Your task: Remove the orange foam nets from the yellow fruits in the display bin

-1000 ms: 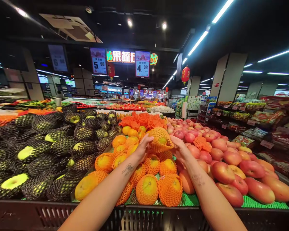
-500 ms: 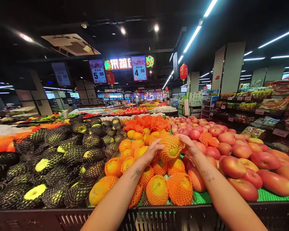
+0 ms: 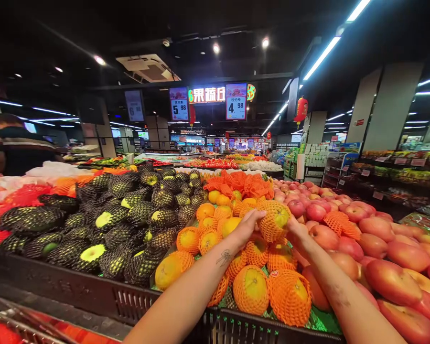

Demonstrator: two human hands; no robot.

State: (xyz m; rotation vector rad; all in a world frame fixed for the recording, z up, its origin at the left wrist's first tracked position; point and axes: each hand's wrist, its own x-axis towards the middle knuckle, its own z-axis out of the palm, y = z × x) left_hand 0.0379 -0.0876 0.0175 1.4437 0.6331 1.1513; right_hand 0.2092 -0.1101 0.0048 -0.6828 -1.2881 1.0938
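Note:
Between my two hands is an orange (image 3: pixel 274 221) in an orange foam net, raised over the pile of oranges. My left hand (image 3: pixel 249 228) grips its left side, thumb and fingers curled against the net. On the other side, my right hand (image 3: pixel 296 230) is pressed to the fruit, its fingers mostly hidden behind the orange and the wrist. Right below lie more netted oranges, among them one (image 3: pixel 252 290) and another (image 3: pixel 290 297) at the front edge of the bin.
Dark-netted green fruit (image 3: pixel 107 234) fills the bin to the left. Red apples (image 3: pixel 397 258) are heaped at the right. A black bin rim (image 3: pixel 129 298) runs along the front. A person (image 3: pixel 17 143) stands at the far left. Price signs (image 3: pixel 236 101) hang above.
The view has turned left, so the whole scene sits further right, and a person now shows at the far left. Both hands still hold the orange.

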